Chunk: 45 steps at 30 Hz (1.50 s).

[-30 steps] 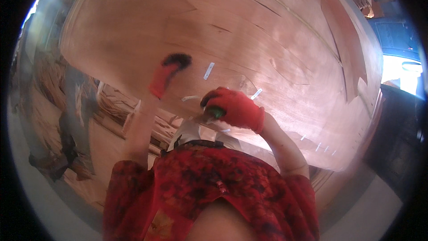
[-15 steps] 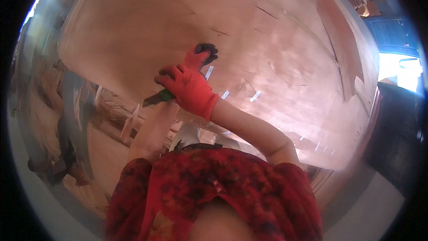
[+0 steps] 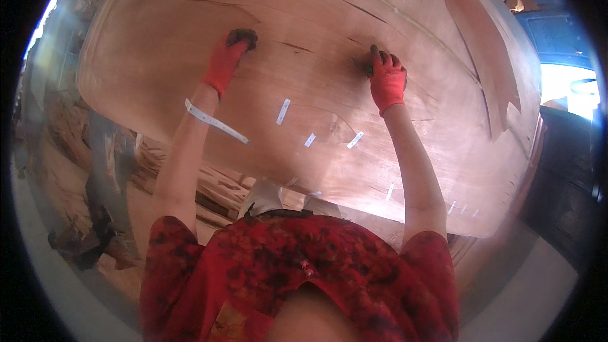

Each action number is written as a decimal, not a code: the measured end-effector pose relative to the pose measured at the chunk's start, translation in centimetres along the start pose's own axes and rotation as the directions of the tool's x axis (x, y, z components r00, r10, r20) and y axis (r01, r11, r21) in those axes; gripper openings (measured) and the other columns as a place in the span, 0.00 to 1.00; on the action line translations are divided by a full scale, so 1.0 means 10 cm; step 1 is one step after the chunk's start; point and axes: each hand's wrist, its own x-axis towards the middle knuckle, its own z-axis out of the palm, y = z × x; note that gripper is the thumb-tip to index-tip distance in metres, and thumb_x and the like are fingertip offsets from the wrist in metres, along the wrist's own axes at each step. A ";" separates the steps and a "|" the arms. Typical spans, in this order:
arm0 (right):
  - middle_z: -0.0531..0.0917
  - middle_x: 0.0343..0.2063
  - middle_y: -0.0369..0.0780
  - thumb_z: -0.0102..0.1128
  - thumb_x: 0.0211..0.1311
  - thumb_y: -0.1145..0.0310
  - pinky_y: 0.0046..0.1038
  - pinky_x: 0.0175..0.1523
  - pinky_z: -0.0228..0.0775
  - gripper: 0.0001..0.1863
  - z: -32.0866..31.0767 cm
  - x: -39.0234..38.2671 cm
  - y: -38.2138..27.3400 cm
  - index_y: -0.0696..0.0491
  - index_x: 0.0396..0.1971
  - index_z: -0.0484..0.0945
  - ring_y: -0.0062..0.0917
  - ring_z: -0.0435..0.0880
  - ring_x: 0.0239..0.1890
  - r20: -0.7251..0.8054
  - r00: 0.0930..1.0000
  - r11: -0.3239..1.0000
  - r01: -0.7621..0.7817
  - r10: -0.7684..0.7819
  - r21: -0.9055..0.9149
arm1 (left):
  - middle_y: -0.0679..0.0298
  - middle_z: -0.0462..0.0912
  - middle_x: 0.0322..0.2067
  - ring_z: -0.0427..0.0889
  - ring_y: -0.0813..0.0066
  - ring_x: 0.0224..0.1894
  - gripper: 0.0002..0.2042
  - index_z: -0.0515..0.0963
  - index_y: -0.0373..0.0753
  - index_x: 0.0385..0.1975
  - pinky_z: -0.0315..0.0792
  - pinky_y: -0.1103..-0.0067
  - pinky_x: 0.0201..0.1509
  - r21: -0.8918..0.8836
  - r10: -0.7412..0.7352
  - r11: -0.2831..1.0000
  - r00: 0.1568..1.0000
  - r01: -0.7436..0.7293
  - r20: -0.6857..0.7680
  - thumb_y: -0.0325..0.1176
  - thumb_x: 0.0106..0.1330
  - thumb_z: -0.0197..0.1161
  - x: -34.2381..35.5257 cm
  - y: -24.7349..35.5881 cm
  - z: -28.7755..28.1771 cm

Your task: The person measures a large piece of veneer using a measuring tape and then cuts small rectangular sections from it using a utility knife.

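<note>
A wide sheet of reddish-brown wood veneer [image 3: 316, 82] with splits and short strips of white perforated tape [image 3: 283, 111] lies before me. My left hand [image 3: 229, 63], in a red glove with dark fingertips, rests on its left part with fingers curled; whatever they hold is hidden. A longer strip of white tape [image 3: 216, 121] lies across my left forearm. To the right, my gloved right hand [image 3: 387, 79] is closed on a dark tool with a green part [image 3: 368, 68], mostly hidden by the fingers, close to a split in the sheet.
A long loose veneer piece [image 3: 478, 50] lies along the sheet's right side. Torn veneer scraps [image 3: 190, 168] are heaped beyond the near left edge. A dark padded-looking object [image 3: 557, 164] stands at the far right, below a bright opening.
My hands have parted from their crossed position at the left wrist. The left moved left and away from me; the right went right with the tool. A tape strip now shows across the left forearm.
</note>
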 end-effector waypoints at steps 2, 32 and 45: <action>0.79 0.56 0.40 0.61 0.58 0.69 0.47 0.57 0.70 0.29 0.09 0.01 0.06 0.43 0.63 0.73 0.44 0.77 0.57 0.053 0.998 0.999 -0.012 0.014 -0.034 | 0.71 0.87 0.42 0.83 0.82 0.42 0.15 0.82 0.44 0.52 0.71 0.80 0.36 0.160 -0.054 0.986 0.999 0.053 0.003 0.40 0.70 0.59 0.01 0.35 0.19; 0.70 0.66 0.37 0.69 0.52 0.72 0.39 0.56 0.78 0.32 -0.33 -0.07 0.32 0.36 0.60 0.77 0.40 0.76 0.55 0.173 0.985 0.971 -0.030 -0.012 0.236 | 0.45 0.46 0.77 0.42 0.42 0.79 0.42 0.51 0.37 0.76 0.36 0.54 0.80 0.930 0.235 0.292 0.959 -0.224 0.158 0.61 0.72 0.50 0.69 -0.26 0.89; 0.78 0.59 0.35 0.73 0.49 0.68 0.38 0.59 0.77 0.29 -0.22 0.43 0.73 0.42 0.56 0.79 0.39 0.77 0.57 0.213 0.947 0.938 0.170 -0.240 0.303 | 0.53 0.59 0.74 0.52 0.51 0.77 0.41 0.63 0.39 0.71 0.44 0.59 0.80 0.784 0.260 0.302 0.838 -0.543 0.480 0.55 0.62 0.66 0.57 -0.09 0.49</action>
